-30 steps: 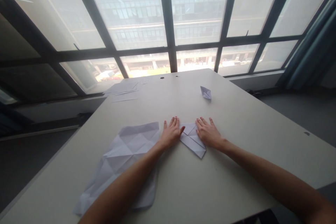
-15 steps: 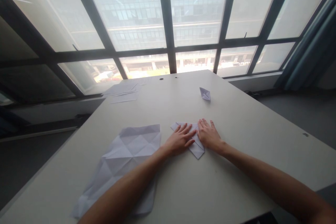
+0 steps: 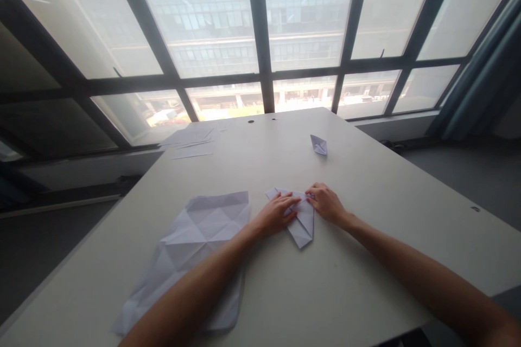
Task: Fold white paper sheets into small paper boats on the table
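A small folded white paper (image 3: 302, 225) lies on the pale table (image 3: 358, 260) in front of me. My left hand (image 3: 278, 212) rests flat on its left part, fingers stretched toward the right. My right hand (image 3: 325, 201) is at the paper's upper right corner, fingers curled and pinching a flap of it. Both forearms reach in from the bottom of the view.
A large creased white sheet (image 3: 191, 249) lies unfolded left of my hands. A small folded paper boat (image 3: 319, 145) sits farther back. Several loose sheets (image 3: 191, 142) lie at the far left edge. Tall windows stand behind the table, a curtain (image 3: 480, 76) at right.
My left hand slid right onto the folded paper. My right hand went from lying flat to pinching the paper's upper corner, and the paper has been refolded narrower.
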